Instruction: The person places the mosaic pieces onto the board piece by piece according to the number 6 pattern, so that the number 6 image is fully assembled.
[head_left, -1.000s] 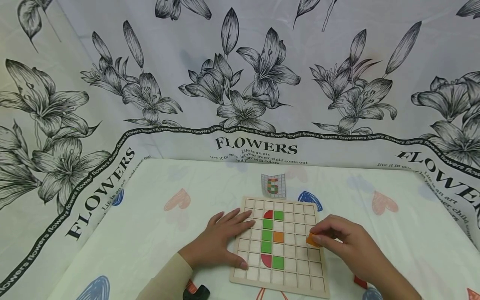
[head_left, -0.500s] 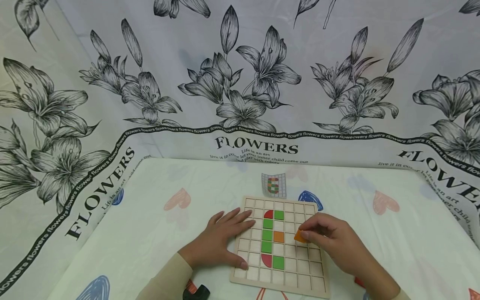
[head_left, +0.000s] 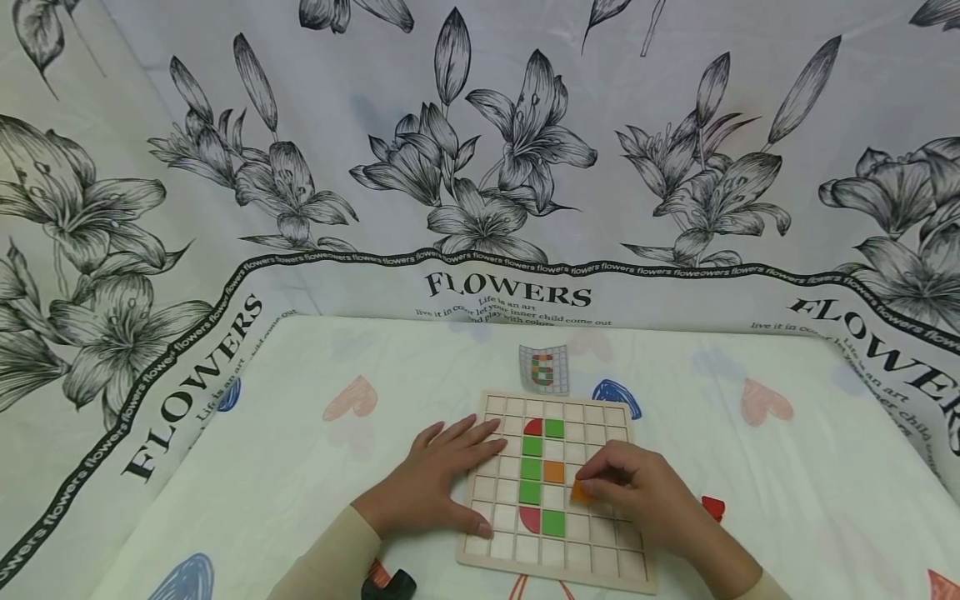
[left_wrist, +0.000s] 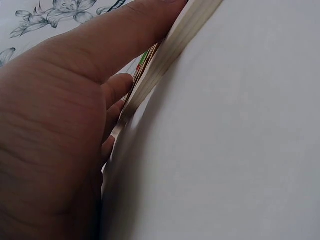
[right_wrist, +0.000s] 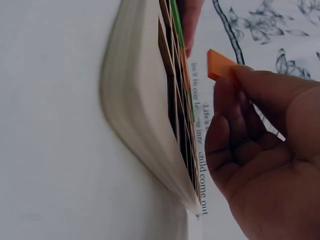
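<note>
A wooden grid board (head_left: 517, 549) lies on the table with red, green and orange tiles set in some squares. My left hand (head_left: 437, 479) rests spread along the board's left side, fingertips and thumb on its edge; the left wrist view shows the thumb over the rim. Between thumb and fingertips, my right hand (head_left: 643, 493) pinches an orange tile (right_wrist: 220, 65). In the head view that tile is over the board, right of the green column and a little below the set orange tile (head_left: 553, 472). The right wrist view shows it held tilted, apart from the board.
Behind the board lies a small pattern card (head_left: 544, 370) with a coloured grid figure. A red piece (head_left: 713, 507) sits on the cloth to the right of the board. Near my left sleeve is a black object (head_left: 390, 586), partly cut off by the frame.
My right hand has carried the orange tile leftward across the board, from its right edge toward the coloured tiles. The left hand has stayed in place on the board.
</note>
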